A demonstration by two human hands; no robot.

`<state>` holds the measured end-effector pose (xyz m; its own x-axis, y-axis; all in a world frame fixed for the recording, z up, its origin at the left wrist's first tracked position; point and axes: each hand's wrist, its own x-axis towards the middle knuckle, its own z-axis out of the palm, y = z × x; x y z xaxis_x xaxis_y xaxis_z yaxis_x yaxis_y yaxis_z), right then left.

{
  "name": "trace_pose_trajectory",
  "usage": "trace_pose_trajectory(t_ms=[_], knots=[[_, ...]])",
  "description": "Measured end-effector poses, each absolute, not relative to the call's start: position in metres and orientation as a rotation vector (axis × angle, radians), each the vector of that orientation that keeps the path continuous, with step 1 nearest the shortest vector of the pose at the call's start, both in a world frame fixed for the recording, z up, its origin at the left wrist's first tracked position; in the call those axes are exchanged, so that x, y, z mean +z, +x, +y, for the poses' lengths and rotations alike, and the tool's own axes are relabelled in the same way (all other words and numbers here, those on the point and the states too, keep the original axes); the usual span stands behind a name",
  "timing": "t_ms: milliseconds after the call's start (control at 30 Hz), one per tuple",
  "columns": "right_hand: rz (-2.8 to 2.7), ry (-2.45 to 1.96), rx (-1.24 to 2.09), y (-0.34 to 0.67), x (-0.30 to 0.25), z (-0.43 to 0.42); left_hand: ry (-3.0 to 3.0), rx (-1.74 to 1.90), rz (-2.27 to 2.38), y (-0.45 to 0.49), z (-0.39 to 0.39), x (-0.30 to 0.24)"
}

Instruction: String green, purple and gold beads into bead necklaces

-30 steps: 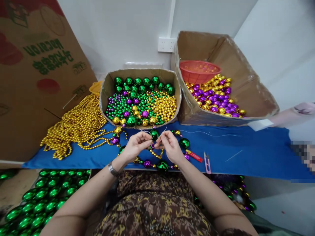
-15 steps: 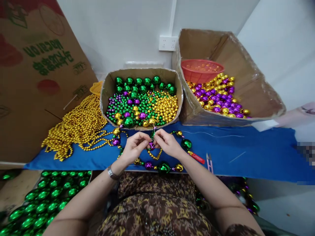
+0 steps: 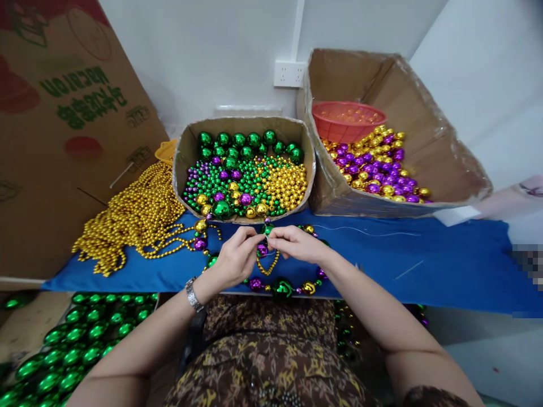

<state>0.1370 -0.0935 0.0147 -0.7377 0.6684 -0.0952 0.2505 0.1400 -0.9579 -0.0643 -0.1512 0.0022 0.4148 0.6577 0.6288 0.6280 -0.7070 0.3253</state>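
My left hand (image 3: pixel 236 258) and my right hand (image 3: pixel 297 243) meet fingertip to fingertip over the blue cloth (image 3: pixel 382 254). Both are pinched on a thin thread of a bead necklace (image 3: pixel 278 287). The necklace has green, purple and gold balls and lies looped on the cloth beneath my hands. A small purple bead (image 3: pixel 262 249) hangs just under my fingertips, with a short gold strand below it. A watch sits on my left wrist.
A small cardboard box (image 3: pixel 244 125) of mixed green, gold and purple beads stands just behind my hands. A larger box (image 3: pixel 445 164) with gold and purple balls and a red basket (image 3: pixel 348 117) stands to the right. Gold bead strands (image 3: pixel 136 217) are heaped at left. Green balls (image 3: pixel 72 345) lie below left.
My hands have turned and drawn closer, the right one rotating so its arm now covers the red tool and the snips on the cloth. The view shifted slightly.
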Motion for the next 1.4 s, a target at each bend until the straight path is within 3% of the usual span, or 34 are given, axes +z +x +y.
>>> trace_pose_trajectory(t_ms=[300,667,867,1100,1400], knots=[[-2.265,-1.148,1.352,0.136,0.024,-0.087,3.021,1.127,1.214,-0.068,-0.145,0.000],[-2.005,-0.960,1.716,0.129,0.025,-0.088,2.685,1.268,1.111,-0.060,-0.139,0.007],[-1.854,-0.891,1.747,0.143,0.027,-0.088,2.115,1.194,1.112,-0.069,-0.139,0.015],[-0.968,-0.826,1.834,0.149,0.006,-0.097,1.075,1.280,0.825,-0.074,-0.148,0.015],[-0.835,-0.774,1.783,0.136,-0.008,-0.107,0.878,1.326,0.774,-0.060,-0.155,0.000]])
